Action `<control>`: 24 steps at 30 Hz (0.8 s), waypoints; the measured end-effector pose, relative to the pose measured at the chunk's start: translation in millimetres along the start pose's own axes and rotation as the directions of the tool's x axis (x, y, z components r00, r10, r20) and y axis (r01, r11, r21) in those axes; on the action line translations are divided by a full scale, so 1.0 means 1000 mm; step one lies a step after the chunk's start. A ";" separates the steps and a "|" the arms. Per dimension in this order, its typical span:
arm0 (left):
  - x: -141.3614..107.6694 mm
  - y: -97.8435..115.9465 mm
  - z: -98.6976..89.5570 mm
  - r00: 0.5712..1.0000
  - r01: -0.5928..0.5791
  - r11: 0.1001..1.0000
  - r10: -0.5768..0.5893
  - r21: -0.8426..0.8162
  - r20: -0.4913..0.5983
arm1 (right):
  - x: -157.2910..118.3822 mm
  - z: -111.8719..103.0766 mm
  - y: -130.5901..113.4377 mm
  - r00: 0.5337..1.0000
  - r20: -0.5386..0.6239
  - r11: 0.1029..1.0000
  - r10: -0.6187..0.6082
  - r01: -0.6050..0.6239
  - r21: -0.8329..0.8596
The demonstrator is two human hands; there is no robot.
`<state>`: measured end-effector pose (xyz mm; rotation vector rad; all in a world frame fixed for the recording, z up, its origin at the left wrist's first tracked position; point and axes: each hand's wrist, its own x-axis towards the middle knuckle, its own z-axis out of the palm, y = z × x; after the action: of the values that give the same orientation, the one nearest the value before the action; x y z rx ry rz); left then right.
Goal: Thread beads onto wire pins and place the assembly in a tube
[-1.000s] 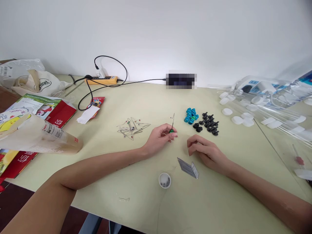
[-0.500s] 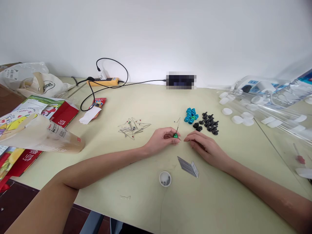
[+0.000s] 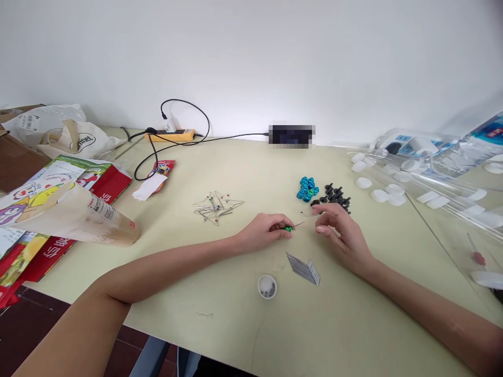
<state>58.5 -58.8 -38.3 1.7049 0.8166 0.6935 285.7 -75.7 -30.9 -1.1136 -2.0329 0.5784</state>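
Beyond one cup (image 3: pixel 267 297), my left hand (image 3: pixel 264 231) pinches one green-knobbed wire (image 3: pixel 289 229), my right hand (image 3: pixel 346 236) half-open, hold unclear, one tote bag's (image 3: pixel 81 139) lettering blurred.

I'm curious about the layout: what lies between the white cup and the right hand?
A row of silvery rods, as the head view shows.

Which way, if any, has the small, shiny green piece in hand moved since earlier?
Yes: the green piece has shifted right and down in view, nearer the row of bent silver rods.
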 end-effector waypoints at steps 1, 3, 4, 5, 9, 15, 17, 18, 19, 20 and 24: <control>0.000 0.001 0.000 1.000 -0.006 1.000 0.006 0.026 0.004 | -0.001 -0.001 0.000 0.999 -0.007 0.998 -0.041 0.041 -0.040; 0.000 0.003 0.000 1.000 -0.024 0.998 0.023 0.064 0.021 | -0.001 -0.002 -0.001 0.993 -0.011 0.988 -0.120 0.118 -0.102; 0.001 0.003 0.000 0.999 -0.034 0.996 0.032 0.079 0.028 | -0.001 -0.003 -0.001 0.989 -0.010 0.982 -0.150 0.148 -0.120; 0.001 0.004 0.000 0.999 -0.043 0.995 0.040 0.091 0.034 | -0.001 -0.003 -0.002 0.985 -0.007 0.977 -0.170 0.167 -0.131; 0.001 0.002 -0.001 0.998 -0.044 0.995 0.040 0.092 0.047 | -0.001 -0.002 -0.004 0.982 0.011 0.973 -0.191 0.190 -0.134; 0.000 -0.003 0.001 0.998 0.018 0.997 -0.013 -0.076 0.059 | -0.005 -0.001 -0.002 0.982 -0.011 0.975 -0.190 0.187 -0.120; 0.000 -0.002 0.001 0.999 0.032 0.987 -0.028 -0.157 0.029 | -0.006 -0.001 -0.002 0.987 -0.056 0.985 -0.152 0.146 -0.095; 0.000 -0.001 0.000 0.999 0.036 0.980 -0.037 -0.197 -0.001 | -0.006 -0.001 -0.002 0.990 -0.082 0.990 -0.117 0.110 -0.085; 0.000 0.000 -0.002 0.998 0.042 0.970 -0.052 -0.238 -0.035 | -0.006 0.000 -0.002 0.991 -0.106 0.994 -0.076 0.067 -0.085; 0.000 0.001 -0.003 0.995 0.049 0.958 -0.070 -0.283 -0.064 | -0.006 -0.001 -0.002 0.991 -0.130 0.995 -0.038 0.026 -0.096; 0.002 0.002 -0.008 0.988 0.036 0.875 -0.104 -0.482 -0.116 | -0.002 -0.005 0.003 0.971 -0.238 0.971 0.024 -0.079 -0.226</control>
<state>53.6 -52.7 -33.8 1.1823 0.7232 0.8891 291.7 -75.2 -30.9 -1.3104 -1.9037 0.2212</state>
